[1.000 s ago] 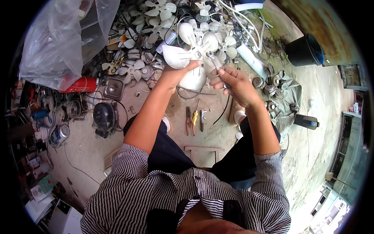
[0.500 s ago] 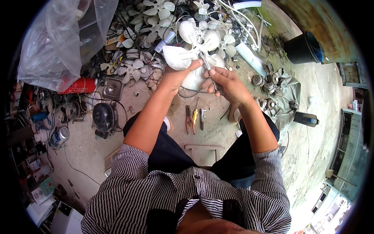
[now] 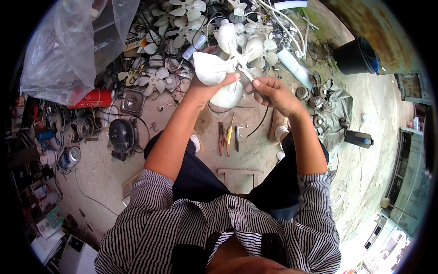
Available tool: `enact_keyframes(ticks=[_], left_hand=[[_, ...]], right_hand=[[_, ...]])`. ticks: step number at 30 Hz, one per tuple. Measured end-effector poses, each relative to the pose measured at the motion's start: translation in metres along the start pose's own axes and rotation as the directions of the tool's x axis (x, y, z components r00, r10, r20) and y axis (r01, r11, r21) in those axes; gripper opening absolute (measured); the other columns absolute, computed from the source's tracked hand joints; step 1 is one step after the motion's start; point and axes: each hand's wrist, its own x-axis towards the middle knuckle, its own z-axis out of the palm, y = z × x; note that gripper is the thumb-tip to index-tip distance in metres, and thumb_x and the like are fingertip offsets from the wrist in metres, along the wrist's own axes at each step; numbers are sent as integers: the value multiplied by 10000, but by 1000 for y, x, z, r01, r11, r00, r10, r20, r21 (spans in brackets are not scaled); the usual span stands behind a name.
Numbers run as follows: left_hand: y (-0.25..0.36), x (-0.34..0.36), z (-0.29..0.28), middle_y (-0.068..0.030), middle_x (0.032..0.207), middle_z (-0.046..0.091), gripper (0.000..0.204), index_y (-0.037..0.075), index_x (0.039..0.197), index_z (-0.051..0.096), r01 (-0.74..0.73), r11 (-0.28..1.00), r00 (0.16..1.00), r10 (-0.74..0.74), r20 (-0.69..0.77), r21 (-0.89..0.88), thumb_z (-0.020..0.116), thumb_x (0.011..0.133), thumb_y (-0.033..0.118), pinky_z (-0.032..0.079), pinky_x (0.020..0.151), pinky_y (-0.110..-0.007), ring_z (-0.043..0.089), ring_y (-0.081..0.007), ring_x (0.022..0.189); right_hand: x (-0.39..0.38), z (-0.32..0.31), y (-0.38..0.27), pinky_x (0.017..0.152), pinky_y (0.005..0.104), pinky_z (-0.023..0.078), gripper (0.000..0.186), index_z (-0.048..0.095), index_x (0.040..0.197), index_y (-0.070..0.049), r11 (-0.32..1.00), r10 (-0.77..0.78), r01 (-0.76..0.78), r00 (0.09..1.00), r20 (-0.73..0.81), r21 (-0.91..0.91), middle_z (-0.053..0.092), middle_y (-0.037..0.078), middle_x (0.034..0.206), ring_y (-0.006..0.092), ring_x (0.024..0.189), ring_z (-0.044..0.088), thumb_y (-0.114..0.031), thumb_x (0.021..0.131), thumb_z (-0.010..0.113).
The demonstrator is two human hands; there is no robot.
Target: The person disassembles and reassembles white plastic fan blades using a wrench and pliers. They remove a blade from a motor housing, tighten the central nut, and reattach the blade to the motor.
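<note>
Gripping a white plastic fan blade (image 3: 214, 68) from the left side, the left hand (image 3: 205, 89) has its fingers wrapped over the lower edge of one broad vane, holding the whole blade up above the floor at the far middle of the view. The right hand (image 3: 273, 93) is clenched around a slim metal tool (image 3: 245, 73), whose tip meets the hub of the fan blade just to the right of the left hand's fingertips. Both forearms rise from striped sleeves at the near edge, over dark trousers. On the concrete floor (image 3: 182, 137) below the hands lie red-handled pliers (image 3: 222, 141), a yellow-handled tool (image 3: 229, 135) just beside them, and a dark-handled tool (image 3: 237, 139) next to that. More white fan blades (image 3: 187, 9) are heaped at the far side, behind the held one. To the left sit a black compressor (image 3: 122, 136), a red cylinder (image 3: 93, 98) lying on its side, and a large clear plastic bag (image 3: 68, 45) at the far left. A black bucket (image 3: 356, 57) stands at the far right, well apart from the hands, and a white tube (image 3: 295, 67) lies between the bucket and the heap.
</note>
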Motion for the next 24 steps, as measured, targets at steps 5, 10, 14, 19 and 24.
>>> enact_keyframes(ticks=[5,10,14,19,24], left_hand=[[7,0,-1,-106,1143,546,996,-13,1385,228,-13,993,997,4,77,117,857,637,177,475,872,-289,547,-168,1036],[3,0,2,-97,1145,562,931,2,1367,280,15,995,998,-21,64,96,849,659,208,488,851,-293,561,-161,1032],[1,1,4,-76,1139,589,804,12,1327,358,270,947,963,-263,65,-173,827,696,184,491,850,-294,580,-159,1012],[2,1,8,-66,1135,604,741,25,1309,396,375,871,926,-367,86,-318,815,709,137,490,850,-290,583,-154,1007],[-15,3,11,-72,1142,582,762,19,1321,366,165,952,985,-172,-4,-256,811,712,123,479,870,-294,564,-156,1024]], right_hand=[[-5,-15,-9,508,197,313,288,649,1056,-48,946,-98,77,994,-50,-316,462,-74,641,36,574,393,-289,970,517],[-10,-23,-13,519,204,345,272,627,1068,-53,891,-193,166,981,-20,-423,473,-58,645,42,578,416,-270,978,491],[-18,-19,-24,540,216,381,268,601,966,-54,956,-152,136,987,-43,-262,534,-14,644,71,570,468,-268,991,441],[-16,-1,-21,546,211,368,252,554,940,-77,993,-84,85,996,19,-79,542,6,656,79,580,479,-287,995,426],[-11,12,-18,549,213,377,254,555,963,-68,999,-36,35,999,38,28,588,31,705,89,595,507,-283,997,424]])
